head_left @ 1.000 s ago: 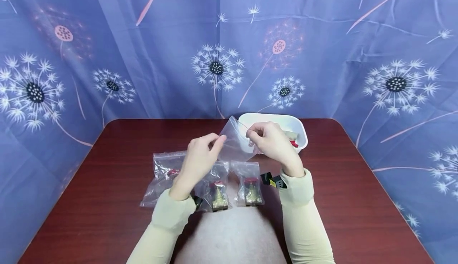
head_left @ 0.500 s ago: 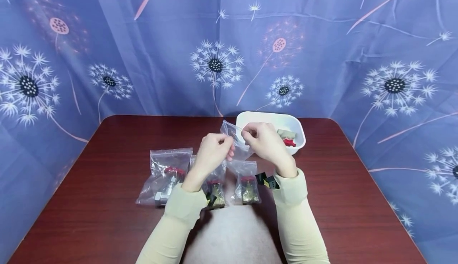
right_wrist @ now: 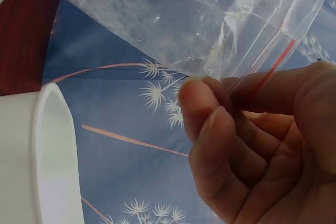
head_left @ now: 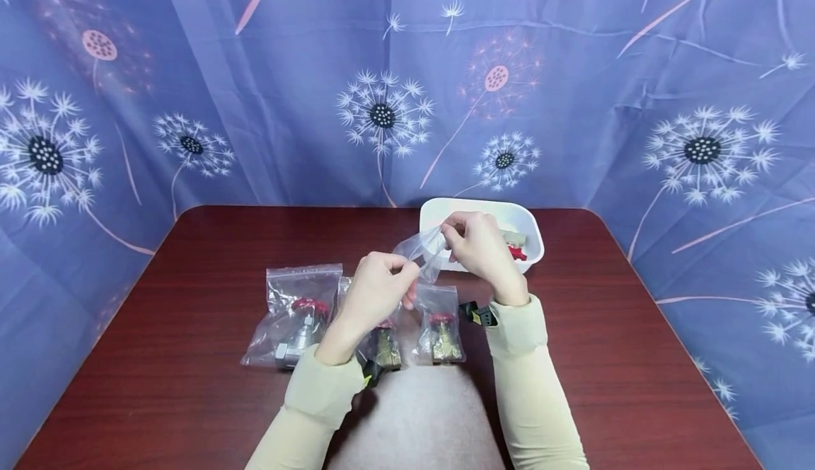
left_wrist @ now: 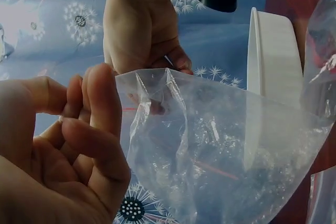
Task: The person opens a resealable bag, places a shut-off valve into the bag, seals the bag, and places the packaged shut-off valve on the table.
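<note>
Between my hands hangs a clear zip bag [head_left: 417, 247], its thin plastic creased and see-through, with nothing visible inside. My left hand [head_left: 376, 289] pinches one side of its edge between thumb and fingers. At the other side, my right hand [head_left: 477, 247] pinches the plastic beside the red zip line, as the right wrist view shows. Below on the table lie bagged valves with red handwheels: a silver valve [head_left: 299, 339] at the left, a brass valve [head_left: 387, 350] partly hidden by my left hand and wrist, and another brass valve [head_left: 446, 342] to the right.
A white plastic tub [head_left: 536, 236] stands at the table's back, behind my right hand, holding a beige piece [head_left: 513, 238] and a red part [head_left: 517, 252]. A dandelion-print curtain [head_left: 286, 102] closes off the back and sides of the brown table [head_left: 605, 328].
The bag, at first spread higher between my hands, was gathered closer and is now drawn out sideways. My left hand has come lower and slightly right; both hands keep hold.
</note>
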Demonstrator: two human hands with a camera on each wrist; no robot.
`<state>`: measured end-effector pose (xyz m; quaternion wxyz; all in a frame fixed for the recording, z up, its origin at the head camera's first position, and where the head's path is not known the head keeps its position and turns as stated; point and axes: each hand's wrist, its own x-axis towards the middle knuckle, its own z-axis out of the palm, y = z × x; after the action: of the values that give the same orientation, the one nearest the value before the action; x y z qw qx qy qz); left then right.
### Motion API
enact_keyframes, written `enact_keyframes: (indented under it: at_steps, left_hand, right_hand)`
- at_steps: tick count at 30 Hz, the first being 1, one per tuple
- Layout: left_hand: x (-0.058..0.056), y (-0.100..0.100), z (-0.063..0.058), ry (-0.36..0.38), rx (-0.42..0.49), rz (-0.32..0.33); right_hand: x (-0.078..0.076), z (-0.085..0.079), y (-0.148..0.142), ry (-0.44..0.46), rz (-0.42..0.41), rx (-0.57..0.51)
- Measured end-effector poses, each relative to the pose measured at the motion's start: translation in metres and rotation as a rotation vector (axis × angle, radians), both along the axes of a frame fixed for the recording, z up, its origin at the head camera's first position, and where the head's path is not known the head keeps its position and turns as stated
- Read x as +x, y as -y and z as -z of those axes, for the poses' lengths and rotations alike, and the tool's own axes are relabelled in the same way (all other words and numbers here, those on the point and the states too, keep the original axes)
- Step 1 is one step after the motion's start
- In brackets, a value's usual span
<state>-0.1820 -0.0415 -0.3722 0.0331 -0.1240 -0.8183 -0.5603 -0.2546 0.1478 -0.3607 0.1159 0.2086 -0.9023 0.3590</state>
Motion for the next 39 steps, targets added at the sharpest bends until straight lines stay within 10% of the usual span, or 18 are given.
enact_keyframes:
  at_steps: [7,16,26,39]
  left_hand:
    - [0.004,0.004,-0.001,-0.026,0.024,0.042]
    - [-0.009,0.035,0.003,-0.257,-0.049,-0.169]
    - [-0.028,0.045,0.026,-0.119,-0.083,0.132]
    - [-0.03,0.028,0.031,-0.198,-0.045,0.09]
  right_hand:
    - [0.005,-0.004,-0.003,0.009,-0.021,0.018]
    - [0.015,-0.014,-0.001,-0.069,-0.109,0.114]
    - [0.018,-0.019,-0.014,-0.064,-0.199,0.057]
    - [0.01,-0.02,-0.034,0.034,-0.209,-0.09]
